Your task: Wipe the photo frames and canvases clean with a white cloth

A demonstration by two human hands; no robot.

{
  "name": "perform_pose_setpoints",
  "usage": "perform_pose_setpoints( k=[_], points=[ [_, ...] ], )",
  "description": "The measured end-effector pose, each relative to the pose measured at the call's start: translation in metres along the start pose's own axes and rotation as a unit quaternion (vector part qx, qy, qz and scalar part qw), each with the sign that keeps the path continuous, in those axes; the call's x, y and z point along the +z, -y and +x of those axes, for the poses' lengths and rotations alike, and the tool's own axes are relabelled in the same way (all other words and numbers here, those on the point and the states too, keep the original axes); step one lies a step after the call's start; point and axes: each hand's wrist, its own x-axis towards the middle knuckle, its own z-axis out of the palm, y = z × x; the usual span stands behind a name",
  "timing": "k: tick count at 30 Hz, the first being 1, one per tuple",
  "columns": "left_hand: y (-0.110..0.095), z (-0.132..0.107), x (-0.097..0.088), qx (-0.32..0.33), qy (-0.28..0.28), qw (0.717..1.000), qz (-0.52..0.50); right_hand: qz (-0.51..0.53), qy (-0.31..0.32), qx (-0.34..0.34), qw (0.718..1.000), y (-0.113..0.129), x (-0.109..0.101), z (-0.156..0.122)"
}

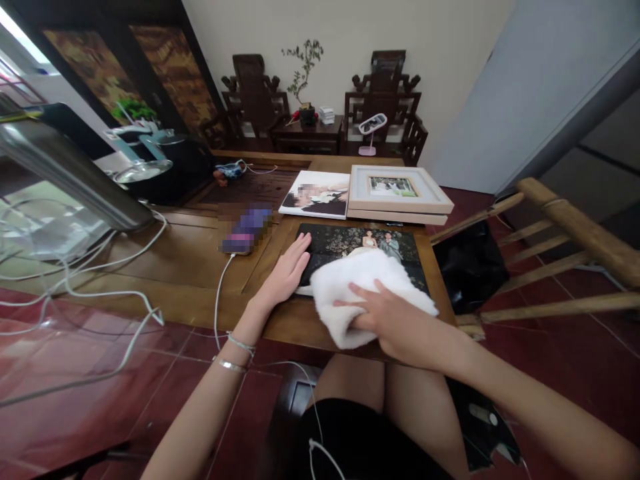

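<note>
A dark wedding photo panel point(325, 241) lies flat near the front edge of the wooden table, with two people in formal dress printed on it. My left hand point(287, 272) rests along its left edge, fingers stretched out, holding nothing. Over the panel's lower right part spreads a fluffy white cloth point(343, 283). My right hand point(390, 317) presses on this cloth and grips it, some fingers tucked into its folds. The cloth hides much of the panel's lower half.
Behind the panel lie a white photo board point(320, 210) and stacked pale frames point(425, 197). A phone point(247, 230) on a white cable sits left. Farther left are a steel flask point(100, 177) and tangled cables point(135, 293). A wooden chair point(575, 227) stands right.
</note>
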Motion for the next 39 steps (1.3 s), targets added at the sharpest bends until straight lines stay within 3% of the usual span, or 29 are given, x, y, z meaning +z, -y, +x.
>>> perform_pose_setpoints(
  k=[3, 6, 10, 15, 19, 22, 25, 31, 34, 39],
  points=[
    [0.002, 0.002, 0.002, 0.002, 0.003, 1.0, 0.021, 0.01, 0.0, 0.108, 0.994, -0.022, -0.019, -0.014],
    [0.004, 0.003, 0.003, 0.02, -0.004, 0.999, 0.042, -0.003, -0.014, 0.175, 0.984, -0.052, -0.035, -0.001],
    [0.005, 0.004, 0.005, 0.033, -0.015, 0.998, 0.055, 0.005, -0.09, 0.126, 0.988, -0.079, -0.043, 0.052],
    [0.009, 0.004, 0.006, 0.032, -0.026, 0.997, 0.063, -0.001, -0.1, 0.085, 0.991, -0.076, -0.039, 0.126],
    [0.009, 0.004, 0.006, 0.027, -0.024, 0.997, 0.065, -0.008, -0.101, 0.101, 0.99, -0.069, -0.038, 0.141],
    [0.007, 0.004, 0.005, 0.03, -0.025, 0.998, 0.059, -0.012, -0.09, 0.105, 0.99, -0.073, -0.04, 0.12],
    [0.006, 0.004, 0.005, 0.034, -0.019, 0.998, 0.054, -0.016, -0.087, 0.109, 0.99, -0.087, -0.037, 0.08],
    [0.006, 0.003, 0.005, 0.041, -0.026, 0.997, 0.051, -0.069, -0.144, 0.161, 0.974, -0.12, -0.006, -0.002],
    [0.006, 0.003, 0.006, 0.043, -0.03, 0.997, 0.053, -0.088, -0.15, 0.151, 0.973, -0.107, 0.012, -0.028],
    [0.007, 0.003, 0.006, 0.044, -0.036, 0.997, 0.054, -0.066, -0.119, 0.098, 0.986, -0.044, 0.029, -0.056]
  ],
)
